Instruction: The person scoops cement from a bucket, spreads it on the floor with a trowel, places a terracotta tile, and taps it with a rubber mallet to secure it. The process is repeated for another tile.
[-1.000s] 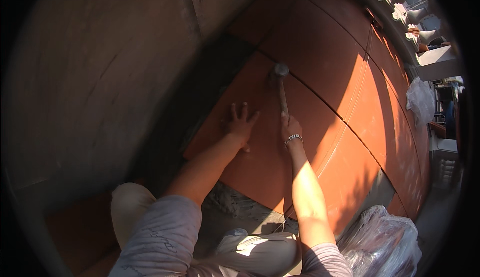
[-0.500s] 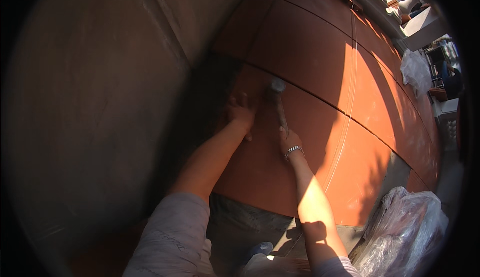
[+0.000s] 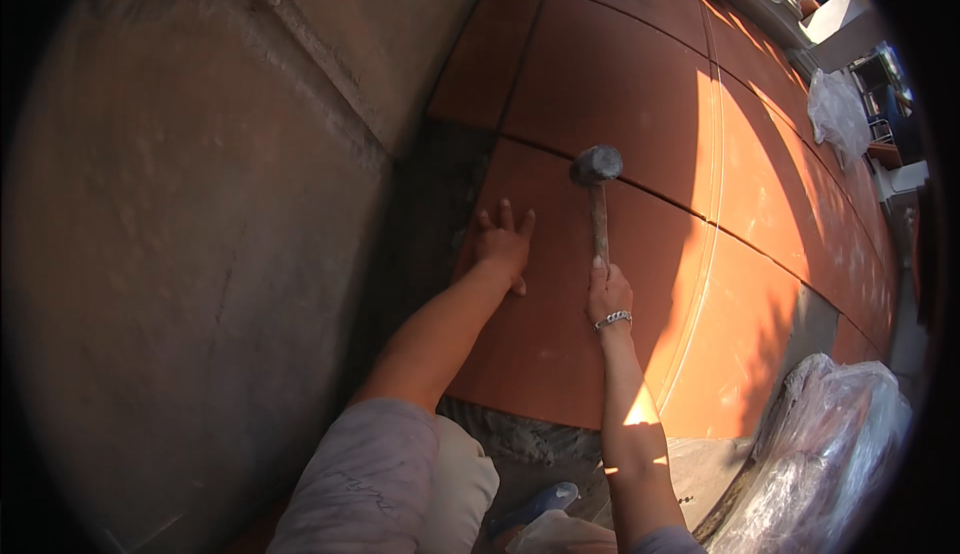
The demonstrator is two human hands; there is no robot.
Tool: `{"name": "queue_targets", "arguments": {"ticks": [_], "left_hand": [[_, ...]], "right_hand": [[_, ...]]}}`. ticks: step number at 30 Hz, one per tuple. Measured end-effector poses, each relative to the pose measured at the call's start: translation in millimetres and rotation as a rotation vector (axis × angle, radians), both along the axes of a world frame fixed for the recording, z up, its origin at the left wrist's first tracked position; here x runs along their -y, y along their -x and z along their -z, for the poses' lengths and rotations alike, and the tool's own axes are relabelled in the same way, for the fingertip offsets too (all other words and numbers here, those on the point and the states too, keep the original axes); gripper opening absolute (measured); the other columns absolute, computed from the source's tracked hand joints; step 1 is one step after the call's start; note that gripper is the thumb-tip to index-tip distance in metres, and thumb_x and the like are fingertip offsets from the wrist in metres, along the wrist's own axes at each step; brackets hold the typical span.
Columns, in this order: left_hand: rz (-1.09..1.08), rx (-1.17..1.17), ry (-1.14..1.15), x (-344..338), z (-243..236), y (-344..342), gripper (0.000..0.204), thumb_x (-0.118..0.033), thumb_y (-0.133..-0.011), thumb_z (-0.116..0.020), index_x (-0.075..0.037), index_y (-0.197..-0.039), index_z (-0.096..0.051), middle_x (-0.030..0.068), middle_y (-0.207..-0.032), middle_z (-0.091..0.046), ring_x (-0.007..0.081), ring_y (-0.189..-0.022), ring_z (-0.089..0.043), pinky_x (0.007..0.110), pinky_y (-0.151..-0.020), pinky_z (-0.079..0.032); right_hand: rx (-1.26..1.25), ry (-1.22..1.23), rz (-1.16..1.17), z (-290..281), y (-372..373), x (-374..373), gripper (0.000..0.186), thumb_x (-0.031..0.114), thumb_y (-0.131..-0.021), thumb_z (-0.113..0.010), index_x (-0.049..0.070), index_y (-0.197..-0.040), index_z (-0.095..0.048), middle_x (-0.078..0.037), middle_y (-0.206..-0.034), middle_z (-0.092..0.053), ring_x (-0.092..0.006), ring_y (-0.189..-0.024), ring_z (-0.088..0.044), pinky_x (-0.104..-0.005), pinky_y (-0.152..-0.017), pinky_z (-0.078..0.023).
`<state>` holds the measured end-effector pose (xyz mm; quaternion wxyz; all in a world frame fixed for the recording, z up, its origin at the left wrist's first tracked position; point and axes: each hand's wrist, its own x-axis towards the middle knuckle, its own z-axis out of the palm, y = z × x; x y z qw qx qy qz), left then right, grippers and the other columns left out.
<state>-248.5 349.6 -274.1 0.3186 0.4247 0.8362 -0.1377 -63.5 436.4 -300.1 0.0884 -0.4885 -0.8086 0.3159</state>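
A large red-brown floor tile (image 3: 550, 344) lies in front of me, half in shadow and half in sun. Flat on its left part rests my left hand (image 3: 505, 249), fingers spread, holding nothing. To the right of it, my right hand (image 3: 608, 296), with a chain bracelet at the wrist, is wrapped round the wooden handle of a mallet (image 3: 598, 166). The mallet's dark, rounded head is over the tile near its far joint. I cannot tell whether the head touches the surface.
A bare plastered wall (image 3: 200, 204) rises on the left, with a dark strip of ground along its foot. More tiles (image 3: 620, 84) lie beyond the joint. A thin string (image 3: 690, 304) runs across them. Plastic-wrapped goods (image 3: 830, 444) stand at the lower right; a plastic bag (image 3: 838, 114) lies farther back.
Both hands and the mallet appear farther right in the picture, as does the scenery in part. The mallet's head now shows larger and more clearly. My left hand stays flat on the tile.
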Motion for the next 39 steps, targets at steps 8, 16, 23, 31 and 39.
{"name": "queue_targets", "arguments": {"ticks": [8, 16, 23, 31, 39], "left_hand": [[0.038, -0.020, 0.006, -0.1, 1.4, -2.1, 0.135, -0.049, -0.055, -0.092, -0.024, -0.157, -0.008, 0.0223, -0.161, -0.009, 0.0533, -0.140, -0.025, 0.052, -0.112, -0.038], [0.076, -0.066, 0.002, -2.7, 8.1, -2.0, 0.140, -0.056, -0.050, -0.091, -0.023, -0.157, -0.008, 0.0242, -0.160, -0.011, 0.0541, -0.137, -0.031, 0.052, -0.105, -0.045], [0.100, -0.113, -0.003, -2.6, 8.6, -3.5, 0.140, -0.055, -0.049, -0.091, -0.023, -0.157, -0.008, 0.0239, -0.160, -0.012, 0.0546, -0.137, -0.031, 0.053, -0.101, -0.049], [0.081, -0.057, -0.071, 5.8, 4.1, -1.2, 0.137, -0.052, -0.050, -0.092, -0.023, -0.157, -0.011, 0.0242, -0.160, -0.012, 0.0555, -0.137, -0.030, 0.055, -0.102, -0.047], [0.082, -0.055, -0.165, 13.4, 19.9, 2.3, 0.137, -0.052, -0.049, -0.092, -0.019, -0.156, -0.014, 0.0264, -0.159, -0.013, 0.0556, -0.135, -0.033, 0.054, -0.106, -0.043]], "right_hand": [[0.013, 0.085, 0.057, -3.7, -24.4, 15.1, 0.053, 0.053, -0.098, -0.045, 0.002, -0.094, -0.059, -0.024, -0.076, -0.066, -0.0452, -0.074, -0.065, -0.0527, -0.066, -0.049], [0.068, 0.184, 0.172, -10.7, -42.1, 30.1, 0.053, 0.053, -0.098, -0.046, 0.002, -0.094, -0.057, -0.025, -0.078, -0.065, -0.0447, -0.079, -0.065, -0.0524, -0.069, -0.049], [0.036, 0.218, 0.212, -8.3, -66.4, 36.2, 0.050, 0.051, -0.097, -0.048, 0.002, -0.094, -0.055, -0.025, -0.078, -0.065, -0.0452, -0.077, -0.065, -0.0518, -0.068, -0.050], [-0.036, 0.282, 0.200, -9.1, -66.3, 50.8, 0.050, 0.051, -0.097, -0.048, 0.002, -0.095, -0.056, -0.025, -0.078, -0.066, -0.0454, -0.077, -0.066, -0.0531, -0.068, -0.050], [0.183, 0.252, 0.057, -6.7, -69.4, 74.4, 0.049, 0.051, -0.097, -0.047, 0.004, -0.102, -0.059, -0.026, -0.085, -0.068, -0.0467, -0.084, -0.066, -0.0542, -0.074, -0.052]]}}
